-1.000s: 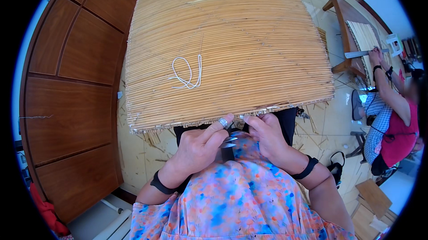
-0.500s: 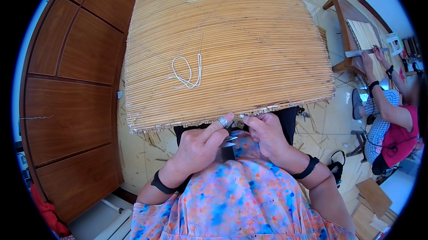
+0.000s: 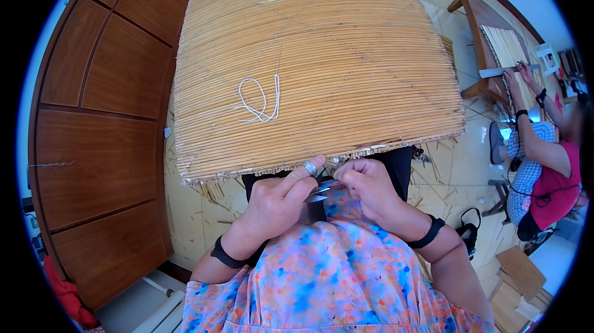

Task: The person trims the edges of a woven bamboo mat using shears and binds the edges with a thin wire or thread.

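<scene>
A large mat of thin straw-coloured stalks (image 3: 346, 85) lies in front of me, its near edge at my hands. My left hand (image 3: 275, 202) is closed, with the thumb on that edge and a metal ring (image 3: 310, 168) on one finger. From its fist stick two pointed metal blades, which look like scissors (image 3: 320, 194). The fingers of my right hand (image 3: 370, 185) are pinched together just below the edge, a little right of the blades. What they hold is too small to make out. A needle with white thread (image 3: 276, 88) lies looped on the mat.
Wooden cabinet doors (image 3: 99, 147) stand at the left. To the right, a person (image 3: 550, 160) works at a low wooden table (image 3: 489, 30), holding a metal ruler (image 3: 495, 73) on a smaller mat. Straw scraps litter the tiled floor (image 3: 436, 200). A black bag (image 3: 468, 234) sits at the lower right.
My right hand has drawn back slightly from the mat's edge toward me, its fingers curled tighter. My left hand and the thread stay about where they were.
</scene>
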`<state>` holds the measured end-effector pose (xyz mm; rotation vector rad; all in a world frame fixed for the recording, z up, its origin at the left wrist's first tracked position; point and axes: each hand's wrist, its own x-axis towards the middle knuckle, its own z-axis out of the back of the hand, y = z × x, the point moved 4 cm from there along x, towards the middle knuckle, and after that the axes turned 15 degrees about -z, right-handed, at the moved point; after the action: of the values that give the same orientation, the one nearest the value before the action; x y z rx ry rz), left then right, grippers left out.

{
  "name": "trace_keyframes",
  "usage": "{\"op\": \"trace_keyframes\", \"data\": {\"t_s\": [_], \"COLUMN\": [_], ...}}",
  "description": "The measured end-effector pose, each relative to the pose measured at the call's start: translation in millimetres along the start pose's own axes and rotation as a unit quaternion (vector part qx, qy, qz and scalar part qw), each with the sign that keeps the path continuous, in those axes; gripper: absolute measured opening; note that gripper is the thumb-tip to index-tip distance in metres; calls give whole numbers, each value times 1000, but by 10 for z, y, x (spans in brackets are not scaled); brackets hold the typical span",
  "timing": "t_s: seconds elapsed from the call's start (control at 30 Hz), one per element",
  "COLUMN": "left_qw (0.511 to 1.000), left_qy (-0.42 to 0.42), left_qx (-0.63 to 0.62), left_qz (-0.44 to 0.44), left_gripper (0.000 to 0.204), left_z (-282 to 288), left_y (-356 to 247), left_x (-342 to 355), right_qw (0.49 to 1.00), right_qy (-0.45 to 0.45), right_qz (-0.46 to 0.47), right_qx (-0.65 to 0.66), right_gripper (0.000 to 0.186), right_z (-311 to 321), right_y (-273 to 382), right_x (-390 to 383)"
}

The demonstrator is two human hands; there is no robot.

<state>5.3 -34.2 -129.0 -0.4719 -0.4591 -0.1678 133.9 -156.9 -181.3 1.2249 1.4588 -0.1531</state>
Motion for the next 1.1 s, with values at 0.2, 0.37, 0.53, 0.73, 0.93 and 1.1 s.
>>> {"op": "trace_keyframes", "data": {"t_s": [0.2, 0.37, 0.53, 0.73, 0.93, 1.1], "left_qw": [1000, 999, 999, 999, 999, 998], "left_qy": [-5, -4, -3, -3, -18, -44], "left_qx": [11, 24, 35, 30, 16, 2], "left_qz": [-10, -28, -37, -33, -37, -33], "left_gripper": [12, 12, 13, 15, 17, 21], "left_z": [13, 14, 6, 8, 13, 20], "left_y": [-13, -31, -52, -55, -67, -82], "left_x": [17, 41, 54, 51, 53, 100], "right_qw": [999, 995, 995, 996, 995, 996], "right_qy": [4, 51, 70, 86, 74, 79], "right_qz": [2, 29, 19, 8, -46, 4], "right_qx": [37, 81, 75, 2, 54, 44], "right_gripper": [17, 15, 15, 13, 13, 13], "right_z": [35, -19, -39, -50, 82, 6], "right_y": [9, 17, 43, 42, -3, -12], "right_x": [11, 38, 30, 43, 53, 57]}}
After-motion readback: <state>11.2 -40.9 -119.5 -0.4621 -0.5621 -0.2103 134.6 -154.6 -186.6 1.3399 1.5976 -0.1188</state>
